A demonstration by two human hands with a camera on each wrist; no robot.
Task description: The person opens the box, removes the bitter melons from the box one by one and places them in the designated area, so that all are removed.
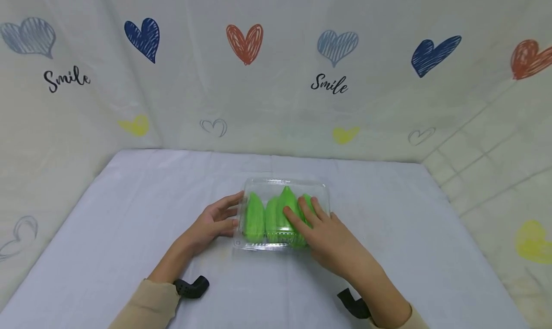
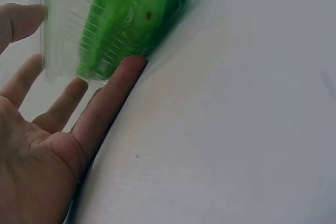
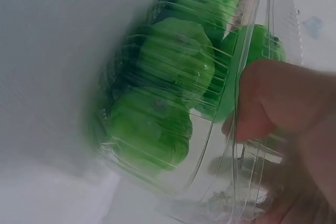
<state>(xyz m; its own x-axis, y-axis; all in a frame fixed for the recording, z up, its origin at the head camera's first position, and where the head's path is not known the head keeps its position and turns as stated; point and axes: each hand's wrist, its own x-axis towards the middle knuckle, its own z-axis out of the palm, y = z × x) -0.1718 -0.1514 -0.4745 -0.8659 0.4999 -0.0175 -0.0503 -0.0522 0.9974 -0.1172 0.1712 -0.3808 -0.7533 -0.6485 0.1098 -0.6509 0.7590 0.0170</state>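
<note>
A clear plastic clamshell box (image 1: pixel 276 246) lies on the white-covered table, slightly tilted in the left wrist view. Inside it are several green, ridged, pointed vegetable-like pieces (image 1: pixel 255 219). My left hand (image 1: pixel 215 223) is at the box's left side with fingers extended; one fingertip meets its lower edge in the left wrist view. Over the right part of the box my right hand (image 1: pixel 334 243) lies with spread fingers, covering some of the green pieces. Its thumb (image 3: pixel 283 95) is at the box's rim in the right wrist view. Whether the lid is fully fastened, I cannot tell.
The white tablecloth (image 1: pixel 129 233) reaches back to a pale curtain (image 1: pixel 276 94) printed with hearts and "Smile". A black wrist strap piece (image 1: pixel 191 288) sits by the left sleeve, another black piece (image 1: pixel 354 304) by the right wrist.
</note>
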